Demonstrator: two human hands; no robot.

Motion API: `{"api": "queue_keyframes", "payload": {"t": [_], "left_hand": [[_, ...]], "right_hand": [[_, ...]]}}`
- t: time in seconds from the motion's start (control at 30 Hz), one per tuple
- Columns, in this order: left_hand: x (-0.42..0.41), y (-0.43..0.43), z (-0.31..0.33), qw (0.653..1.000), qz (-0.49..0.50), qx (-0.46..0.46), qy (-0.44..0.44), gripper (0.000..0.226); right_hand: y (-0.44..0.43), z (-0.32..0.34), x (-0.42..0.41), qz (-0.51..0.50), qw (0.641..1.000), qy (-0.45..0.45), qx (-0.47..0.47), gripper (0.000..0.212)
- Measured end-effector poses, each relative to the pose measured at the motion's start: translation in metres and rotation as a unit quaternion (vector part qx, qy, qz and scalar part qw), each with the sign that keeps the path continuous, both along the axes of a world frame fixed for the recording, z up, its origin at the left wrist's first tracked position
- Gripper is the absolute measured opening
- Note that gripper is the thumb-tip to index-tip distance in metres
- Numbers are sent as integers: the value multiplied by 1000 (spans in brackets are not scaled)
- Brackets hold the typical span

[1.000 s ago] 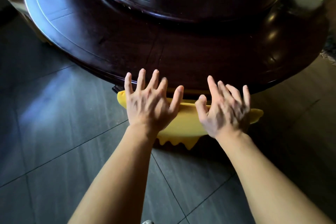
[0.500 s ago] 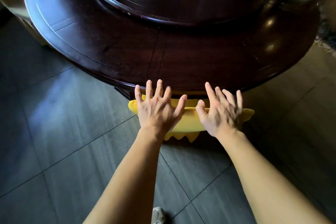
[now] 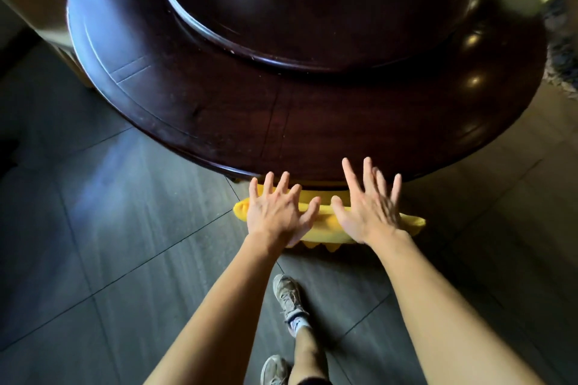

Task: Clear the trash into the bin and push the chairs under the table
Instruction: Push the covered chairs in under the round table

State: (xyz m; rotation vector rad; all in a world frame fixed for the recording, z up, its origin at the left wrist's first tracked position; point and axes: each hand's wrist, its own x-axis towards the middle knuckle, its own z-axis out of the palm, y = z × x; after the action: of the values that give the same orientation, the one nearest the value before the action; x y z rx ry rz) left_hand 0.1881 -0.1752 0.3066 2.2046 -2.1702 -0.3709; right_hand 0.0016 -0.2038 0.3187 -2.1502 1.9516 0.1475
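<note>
- The left hand [image 3: 276,212] and the right hand [image 3: 369,208] lie flat with fingers spread apart on the yellow chair back [image 3: 323,225], gripping nothing.
- The chair sits tucked against the round dark desk [image 3: 219,109], its seat hidden beneath the rim.
- A raised turntable [image 3: 312,9] tops the desk.
- No bin or other container shows.
- Two sneakers [image 3: 287,294] stand on the grey tiled floor [image 3: 93,228].
</note>
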Motion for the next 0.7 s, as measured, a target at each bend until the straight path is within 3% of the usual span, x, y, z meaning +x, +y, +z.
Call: {"api": "queue_keyframes", "payload": {"t": [0.17,0.33,0.7], "left_hand": [[33,-41,16,1000,-1,-4,17,64],[105,-67,42,996,87,-12,2,75],[321,-48,58,962,273,-12,2,72]], "right_hand": [[-61,10,44,14,999,-28,-10,81],[-109,25,123,69,996,-57,-19,80],[-146,53,345,177,982,-55,-28,83]]}}
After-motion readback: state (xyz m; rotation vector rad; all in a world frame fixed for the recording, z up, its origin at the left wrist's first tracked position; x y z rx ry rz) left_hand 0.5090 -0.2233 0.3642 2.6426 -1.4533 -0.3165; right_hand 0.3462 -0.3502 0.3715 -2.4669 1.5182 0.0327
